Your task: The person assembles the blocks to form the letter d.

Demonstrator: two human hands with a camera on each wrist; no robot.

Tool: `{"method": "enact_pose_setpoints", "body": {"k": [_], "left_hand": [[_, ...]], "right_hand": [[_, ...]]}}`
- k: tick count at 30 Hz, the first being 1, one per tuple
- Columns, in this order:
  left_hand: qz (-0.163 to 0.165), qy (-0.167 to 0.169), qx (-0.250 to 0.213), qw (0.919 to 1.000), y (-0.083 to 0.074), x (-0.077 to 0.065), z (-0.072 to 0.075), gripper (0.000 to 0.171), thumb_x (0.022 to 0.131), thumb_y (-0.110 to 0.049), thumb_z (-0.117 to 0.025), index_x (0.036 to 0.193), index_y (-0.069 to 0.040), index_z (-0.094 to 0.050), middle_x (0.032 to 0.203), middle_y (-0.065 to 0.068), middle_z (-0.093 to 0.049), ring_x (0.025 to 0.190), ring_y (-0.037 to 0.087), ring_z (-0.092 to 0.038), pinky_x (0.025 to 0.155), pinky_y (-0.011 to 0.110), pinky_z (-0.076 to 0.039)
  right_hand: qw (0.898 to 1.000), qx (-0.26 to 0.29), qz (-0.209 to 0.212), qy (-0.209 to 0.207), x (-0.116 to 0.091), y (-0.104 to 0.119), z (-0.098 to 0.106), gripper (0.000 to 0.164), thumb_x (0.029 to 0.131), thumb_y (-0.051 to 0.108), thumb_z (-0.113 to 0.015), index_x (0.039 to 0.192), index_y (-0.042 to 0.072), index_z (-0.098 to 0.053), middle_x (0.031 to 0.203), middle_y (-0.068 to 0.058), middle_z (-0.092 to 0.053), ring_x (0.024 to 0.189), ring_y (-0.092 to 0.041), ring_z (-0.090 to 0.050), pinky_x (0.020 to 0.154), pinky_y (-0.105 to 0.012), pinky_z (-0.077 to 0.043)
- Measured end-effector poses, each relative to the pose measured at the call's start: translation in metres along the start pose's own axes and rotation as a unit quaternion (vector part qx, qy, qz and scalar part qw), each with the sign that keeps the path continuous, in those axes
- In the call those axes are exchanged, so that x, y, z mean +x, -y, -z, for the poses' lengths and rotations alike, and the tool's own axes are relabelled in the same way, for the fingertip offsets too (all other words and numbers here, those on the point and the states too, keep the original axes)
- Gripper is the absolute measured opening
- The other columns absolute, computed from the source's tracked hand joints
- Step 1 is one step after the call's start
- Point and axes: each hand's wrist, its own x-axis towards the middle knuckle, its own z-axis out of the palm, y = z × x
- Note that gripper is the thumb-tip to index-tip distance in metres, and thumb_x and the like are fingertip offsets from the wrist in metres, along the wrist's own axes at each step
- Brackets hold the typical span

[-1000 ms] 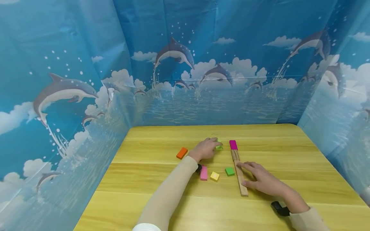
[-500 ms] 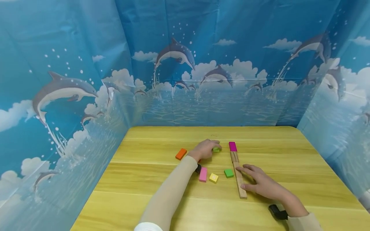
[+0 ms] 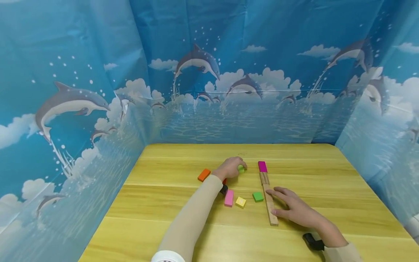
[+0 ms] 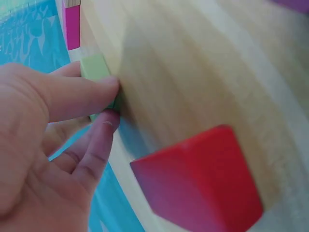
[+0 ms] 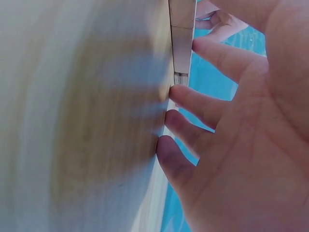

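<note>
Clearly, a blue curtain (image 3: 278, 22) with dolphins is the largest, and before it spreads the yellow desk (image 3: 131, 218). Just beside the right grip (image 3: 296, 209) runs a wooden row (image 3: 268, 202), with a magenta block (image 3: 262, 166) at its far end; this part seems to be done. The right grip is wide, its fingers spread, some fingertips at the row. The left grip (image 3: 230, 167) is narrow, pinching a light green block (image 4: 95, 67) between thumb and fingers. Left of this grip lies an orange block (image 3: 204, 175); beside its wrist, a red block (image 4: 203, 183); nearer to the person, a pink block (image 3: 229, 198); between both grips, a green block (image 3: 258, 197) and a yellow block (image 3: 240, 202). These five lie apart from the row, so probably much work is left.
</note>
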Motion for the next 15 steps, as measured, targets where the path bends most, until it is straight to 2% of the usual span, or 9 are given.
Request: {"method": "enact_pose_setpoints", "body": {"k": [3,7,10,15], "left_hand": [[-0.008,0.001,0.014,0.9999,0.001,0.000,0.003,0.048,0.091,0.007,-0.064,0.127,-0.024,-0.072,0.139,-0.002,-0.057,0.134,0.018,-0.047,0.108,0.032,-0.040],[-0.009,0.010,0.016,0.9998,0.001,-0.003,0.008,0.035,0.093,-0.013,-0.074,0.127,-0.023,-0.072,0.136,0.000,-0.057,0.135,0.019,-0.045,0.108,0.031,-0.040],[0.000,0.013,0.002,0.9999,-0.001,-0.006,0.011,0.037,0.091,-0.026,-0.078,0.127,-0.023,-0.071,0.138,0.001,-0.057,0.138,0.021,-0.042,0.109,0.031,-0.038],[0.010,0.015,-0.006,0.9998,0.000,-0.011,0.007,0.040,0.087,-0.035,-0.079,0.126,-0.026,-0.072,0.138,0.000,-0.056,0.136,0.020,-0.044,0.108,0.033,-0.039]], "right_hand": [[1.000,0.004,0.002,0.001,0.000,0.001,0.000,0.069,0.097,0.045,-0.065,0.155,0.016,-0.042,0.153,-0.027,-0.034,0.137,-0.053,-0.030,0.096,-0.072,-0.035],[1.000,0.003,0.002,0.000,0.001,0.001,0.002,0.069,0.097,0.044,-0.065,0.155,0.015,-0.042,0.153,-0.027,-0.033,0.137,-0.053,-0.030,0.096,-0.072,-0.035],[1.000,0.001,0.002,-0.003,0.001,0.001,0.002,0.069,0.097,0.044,-0.066,0.155,0.015,-0.043,0.153,-0.027,-0.034,0.137,-0.053,-0.030,0.096,-0.072,-0.036],[1.000,0.001,0.001,-0.001,0.000,0.001,0.001,0.069,0.097,0.044,-0.066,0.154,0.015,-0.043,0.152,-0.027,-0.034,0.136,-0.053,-0.031,0.096,-0.072,-0.036]]}}
